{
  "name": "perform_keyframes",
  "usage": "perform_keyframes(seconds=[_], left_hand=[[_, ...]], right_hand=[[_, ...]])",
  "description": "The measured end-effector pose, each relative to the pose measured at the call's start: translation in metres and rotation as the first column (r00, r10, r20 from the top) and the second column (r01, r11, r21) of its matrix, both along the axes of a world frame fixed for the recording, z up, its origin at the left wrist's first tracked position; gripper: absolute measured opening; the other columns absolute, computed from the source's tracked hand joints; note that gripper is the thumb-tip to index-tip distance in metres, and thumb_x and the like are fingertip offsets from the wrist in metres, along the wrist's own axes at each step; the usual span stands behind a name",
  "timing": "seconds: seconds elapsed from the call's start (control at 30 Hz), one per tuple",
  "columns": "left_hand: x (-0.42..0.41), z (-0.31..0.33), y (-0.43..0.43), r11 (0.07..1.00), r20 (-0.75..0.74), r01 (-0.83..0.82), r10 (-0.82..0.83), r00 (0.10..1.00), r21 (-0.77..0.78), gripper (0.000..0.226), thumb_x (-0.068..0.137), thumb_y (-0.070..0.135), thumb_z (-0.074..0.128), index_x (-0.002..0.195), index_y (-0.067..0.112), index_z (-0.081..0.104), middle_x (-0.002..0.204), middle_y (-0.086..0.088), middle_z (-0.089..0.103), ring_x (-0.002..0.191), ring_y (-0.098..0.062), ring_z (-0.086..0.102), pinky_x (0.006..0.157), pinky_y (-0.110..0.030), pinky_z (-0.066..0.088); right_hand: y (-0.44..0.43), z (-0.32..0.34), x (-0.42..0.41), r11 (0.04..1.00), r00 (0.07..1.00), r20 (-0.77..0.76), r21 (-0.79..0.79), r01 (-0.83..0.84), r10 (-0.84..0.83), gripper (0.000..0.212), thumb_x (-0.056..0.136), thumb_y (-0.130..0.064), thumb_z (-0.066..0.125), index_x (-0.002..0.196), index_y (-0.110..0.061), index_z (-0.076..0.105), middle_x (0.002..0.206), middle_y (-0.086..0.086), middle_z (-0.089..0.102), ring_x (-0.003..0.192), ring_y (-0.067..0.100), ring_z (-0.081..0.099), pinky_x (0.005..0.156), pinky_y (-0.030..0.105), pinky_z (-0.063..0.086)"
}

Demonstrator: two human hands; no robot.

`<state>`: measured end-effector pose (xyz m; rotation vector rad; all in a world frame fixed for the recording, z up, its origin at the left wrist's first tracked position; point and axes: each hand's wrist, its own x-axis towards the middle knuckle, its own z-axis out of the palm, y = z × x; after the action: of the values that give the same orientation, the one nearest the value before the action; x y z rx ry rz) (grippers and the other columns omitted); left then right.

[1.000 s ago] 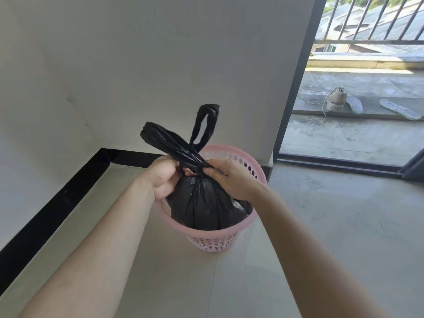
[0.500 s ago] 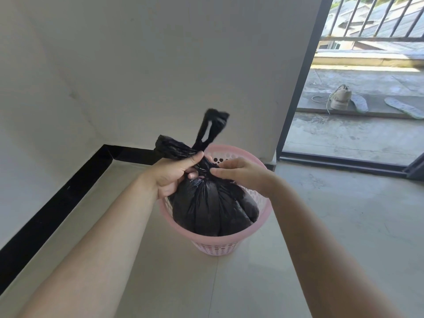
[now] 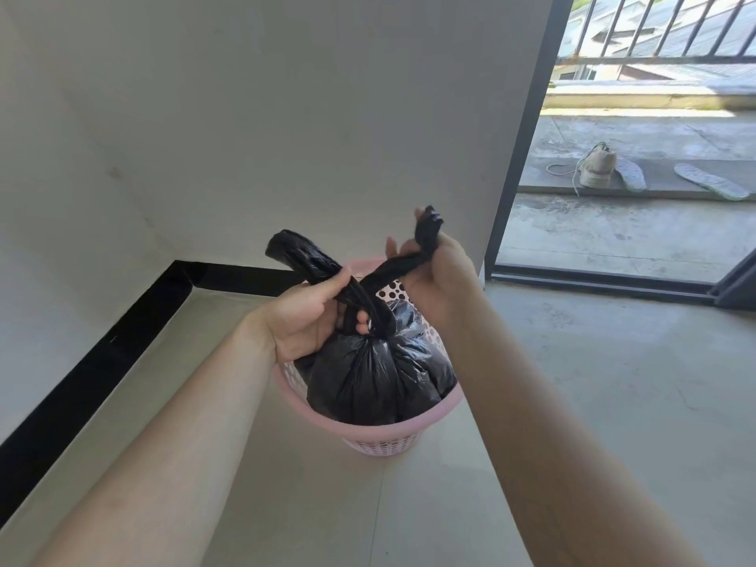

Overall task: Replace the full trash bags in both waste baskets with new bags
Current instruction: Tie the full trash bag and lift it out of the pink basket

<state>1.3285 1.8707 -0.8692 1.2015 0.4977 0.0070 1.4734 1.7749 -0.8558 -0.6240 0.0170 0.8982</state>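
A full black trash bag [image 3: 380,378] sits inside a pink perforated waste basket [image 3: 384,444] on the floor near the room's corner. The bag's two handle loops cross above its gathered neck. My left hand [image 3: 311,317] grips the left loop, which sticks up and to the left past my thumb. My right hand [image 3: 433,272] holds the other loop, pulled up and to the right, its end poking out above my fingers. Both hands are over the basket's far half.
White walls with a black baseboard [image 3: 122,333] close off the left and back. On the right, an open dark-framed door [image 3: 515,157] leads to a balcony with a shoe [image 3: 597,167], two insoles and a railing. Pale floor tiles surround the basket.
My right hand has drawn its loop up and to the right, away from the bag's neck. The left hand has shifted its grip on the other loop, and the two loops now cross.
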Motion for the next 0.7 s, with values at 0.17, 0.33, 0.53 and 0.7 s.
perform_keyframes(seconds=[0.17, 0.33, 0.53, 0.7], left_hand=[[-0.004, -0.008, 0.006, 0.991, 0.085, -0.048, 0.059, 0.995, -0.129, 0.045, 0.102, 0.049, 0.028, 0.104, 0.021, 0.063, 0.082, -0.014, 0.065, 0.078, -0.024, 0.066, 0.073, -0.031, 0.056], [0.003, -0.011, 0.003, 0.985, 0.070, -0.142, 0.150, 0.986, -0.100, 0.025, 0.094, 0.035, 0.052, 0.080, 0.015, 0.057, 0.084, -0.017, 0.068, 0.074, -0.022, 0.068, 0.071, -0.029, 0.059], [0.003, -0.023, 0.004, 0.950, 0.074, -0.310, 0.312, 0.947, -0.033, 0.026, 0.071, -0.002, 0.072, 0.060, 0.017, 0.058, 0.075, -0.011, 0.068, 0.074, -0.018, 0.066, 0.068, -0.026, 0.058], [0.012, -0.034, 0.006, 0.882, 0.065, -0.462, 0.468, 0.881, -0.091, 0.022, 0.076, -0.009, 0.069, 0.071, 0.010, 0.059, 0.077, -0.009, 0.066, 0.072, -0.018, 0.067, 0.067, -0.027, 0.059]], right_hand=[[-0.013, -0.016, 0.005, 0.999, 0.986, -0.167, 0.047, 0.024, -0.016, 0.025, 0.098, -0.036, 0.055, 0.099, -0.010, 0.056, 0.048, -0.006, 0.022, 0.036, 0.008, 0.022, 0.035, 0.019, 0.026], [-0.023, -0.007, 0.000, 0.989, 0.992, -0.056, 0.102, -0.110, 0.116, 0.045, 0.083, -0.046, 0.070, 0.110, -0.012, 0.058, 0.061, -0.007, 0.016, 0.044, 0.010, 0.017, 0.042, 0.021, 0.022], [-0.020, 0.005, -0.011, 0.964, 0.975, 0.108, 0.161, -0.210, 0.194, 0.023, 0.083, -0.012, 0.072, 0.101, -0.013, 0.058, 0.053, -0.005, 0.034, 0.045, 0.012, 0.034, 0.058, 0.027, 0.039], [-0.017, 0.003, -0.014, 0.980, 0.975, 0.103, 0.005, -0.199, 0.198, 0.045, 0.086, 0.010, 0.051, 0.125, -0.010, 0.059, 0.058, 0.003, 0.049, 0.047, 0.014, 0.043, 0.066, 0.030, 0.045]])
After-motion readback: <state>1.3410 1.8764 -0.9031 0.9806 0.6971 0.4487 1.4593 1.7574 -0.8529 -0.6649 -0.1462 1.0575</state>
